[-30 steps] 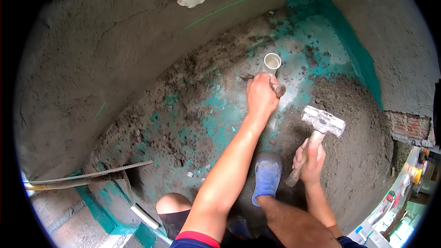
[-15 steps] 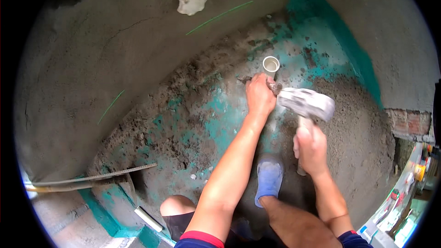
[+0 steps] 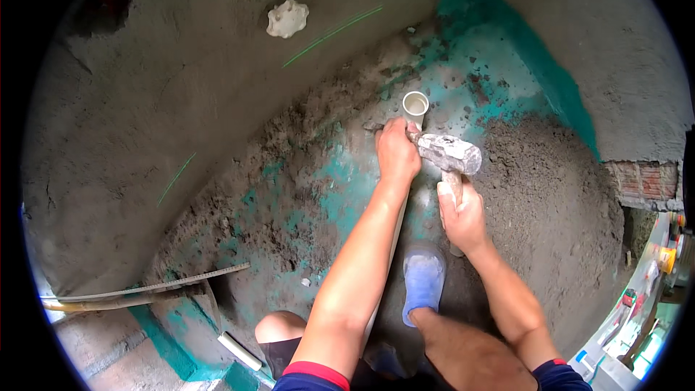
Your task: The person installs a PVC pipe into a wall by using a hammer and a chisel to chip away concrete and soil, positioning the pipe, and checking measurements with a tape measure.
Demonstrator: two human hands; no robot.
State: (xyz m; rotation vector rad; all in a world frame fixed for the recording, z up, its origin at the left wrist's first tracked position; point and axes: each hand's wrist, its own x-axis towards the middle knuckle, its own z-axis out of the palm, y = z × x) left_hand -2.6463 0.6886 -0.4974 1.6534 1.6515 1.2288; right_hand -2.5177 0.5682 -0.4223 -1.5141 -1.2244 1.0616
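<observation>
Down on the floor, the left hand (image 3: 397, 153) is closed around a chisel (image 3: 414, 135) beside the white pipe stub (image 3: 415, 105). The right hand (image 3: 463, 213) grips the hammer (image 3: 449, 153), swung down since 1 second ago onto the chisel. Around them: crumbly grey mortar (image 3: 550, 174) over smooth teal waterproofing (image 3: 347, 188).

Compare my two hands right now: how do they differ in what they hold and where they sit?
The left hand is clenched low on the floor beside the white pipe stub; what it grips is hidden. The right hand wraps the handle of a mallet, nearer the blue shoe. The left arm stretches further forward; the right is bent closer in. Both are bare and closed.
</observation>
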